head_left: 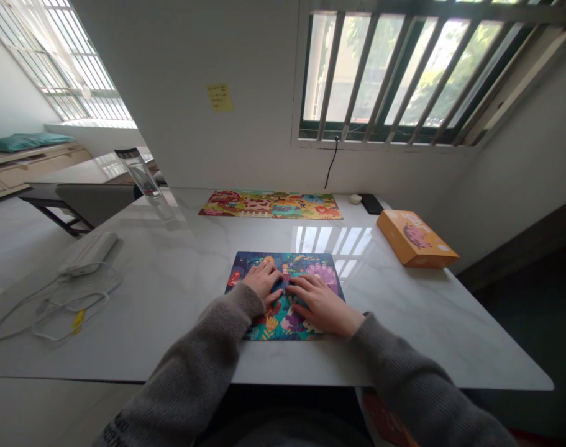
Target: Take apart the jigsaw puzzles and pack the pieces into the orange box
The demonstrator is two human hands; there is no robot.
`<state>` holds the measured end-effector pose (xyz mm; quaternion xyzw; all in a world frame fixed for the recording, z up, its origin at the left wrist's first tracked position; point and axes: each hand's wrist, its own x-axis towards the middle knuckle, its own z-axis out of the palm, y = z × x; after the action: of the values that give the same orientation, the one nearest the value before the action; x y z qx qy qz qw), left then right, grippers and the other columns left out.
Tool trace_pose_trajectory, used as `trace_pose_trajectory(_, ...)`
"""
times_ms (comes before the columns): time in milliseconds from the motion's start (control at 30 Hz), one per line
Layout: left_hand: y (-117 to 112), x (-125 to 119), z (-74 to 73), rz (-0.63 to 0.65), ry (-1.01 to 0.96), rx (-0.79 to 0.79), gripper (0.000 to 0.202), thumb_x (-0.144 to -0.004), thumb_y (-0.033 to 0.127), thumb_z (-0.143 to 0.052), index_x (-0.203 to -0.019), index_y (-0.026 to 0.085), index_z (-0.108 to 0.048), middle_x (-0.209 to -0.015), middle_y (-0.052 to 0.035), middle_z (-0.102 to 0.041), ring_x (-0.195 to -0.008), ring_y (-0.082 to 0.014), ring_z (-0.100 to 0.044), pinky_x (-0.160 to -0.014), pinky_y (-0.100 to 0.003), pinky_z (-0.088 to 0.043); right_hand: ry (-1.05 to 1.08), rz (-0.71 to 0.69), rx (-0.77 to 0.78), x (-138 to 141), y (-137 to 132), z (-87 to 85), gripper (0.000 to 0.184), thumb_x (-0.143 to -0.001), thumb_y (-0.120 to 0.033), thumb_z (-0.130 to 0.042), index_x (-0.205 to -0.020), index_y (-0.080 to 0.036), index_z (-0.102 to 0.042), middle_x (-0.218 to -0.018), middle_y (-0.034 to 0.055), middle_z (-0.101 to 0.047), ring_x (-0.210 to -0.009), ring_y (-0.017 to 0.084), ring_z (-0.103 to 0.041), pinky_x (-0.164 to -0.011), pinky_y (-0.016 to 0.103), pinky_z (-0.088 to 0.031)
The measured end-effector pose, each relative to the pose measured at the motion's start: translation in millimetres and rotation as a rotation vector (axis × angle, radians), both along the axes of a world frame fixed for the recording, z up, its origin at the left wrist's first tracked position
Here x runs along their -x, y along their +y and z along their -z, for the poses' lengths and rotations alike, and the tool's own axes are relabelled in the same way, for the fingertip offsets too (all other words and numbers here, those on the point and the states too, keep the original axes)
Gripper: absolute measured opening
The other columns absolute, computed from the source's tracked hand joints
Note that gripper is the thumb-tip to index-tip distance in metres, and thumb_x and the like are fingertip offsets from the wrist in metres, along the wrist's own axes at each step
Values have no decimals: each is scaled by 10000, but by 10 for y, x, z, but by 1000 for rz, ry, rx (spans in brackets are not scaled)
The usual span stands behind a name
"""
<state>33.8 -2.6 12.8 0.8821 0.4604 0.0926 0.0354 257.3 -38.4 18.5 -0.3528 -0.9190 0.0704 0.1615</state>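
Observation:
A colourful jigsaw puzzle [310,267] with a dark blue top lies flat on the white marble table [180,279] in front of me. My left hand [263,280] rests on its left middle, fingers stretched flat and slightly spread. My right hand [322,304] lies flat on the puzzle's middle and lower right, fingers pointing left toward the left hand. The fingertips of both hands nearly meet at the puzzle's centre. Neither hand holds anything. Grey sleeves cover both forearms.
A second finished puzzle [271,205] lies at the table's far side. An orange box [415,239] sits at the right. A white power strip [89,253] with looped cable lies left, a clear bottle [143,177] behind it. A dark phone [371,203] lies near the wall.

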Motion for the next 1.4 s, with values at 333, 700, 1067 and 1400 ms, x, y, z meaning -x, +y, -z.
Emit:
trace_pose_trajectory(333,-571,210,262,65,-133,-74,486,-857,409,-569,-1310,233,-540,-1354,-98,-538,-1231,-301,-466,-1044,-459,-378,-15,25,94,-192,-459,12,495,-947,-385,-528,-1426,-280,-458,-1513,63,-425,-1412,272,-332,-1161,505,-317)
trace_pose_trajectory(700,-1010,809,368,-50,-102,-150,476,-844,420,-564,-1302,294,-547,-1359,-79,-541,-1213,-305,-492,-1055,-518,-364,-133,211,70,-404,-783,24,462,-958,-351,-488,-1417,-389,-447,-1504,19,-446,-1360,341,-400,-1085,688,-276)
trace_pose_trajectory(1067,-924,845,321,32,-98,-147,338,-868,305,-515,-1194,268,-597,-1291,-82,-577,-1164,-270,-535,-1023,-451,-433,-186,174,-4,-488,-753,18,454,-961,-197,-438,-1382,-357,-496,-1461,50,-499,-1324,308,-455,-1028,523,-405)
trace_pose_trajectory(1400,-218,711,266,-23,-111,-89,356,-822,287,-561,-1172,250,-611,-1272,-85,-584,-1165,-294,-530,-992,-484,-408,-198,179,-16,-538,-78,54,431,-998,-209,-365,-1399,-331,-468,-1479,61,-466,-1359,277,-399,-1072,516,-354)
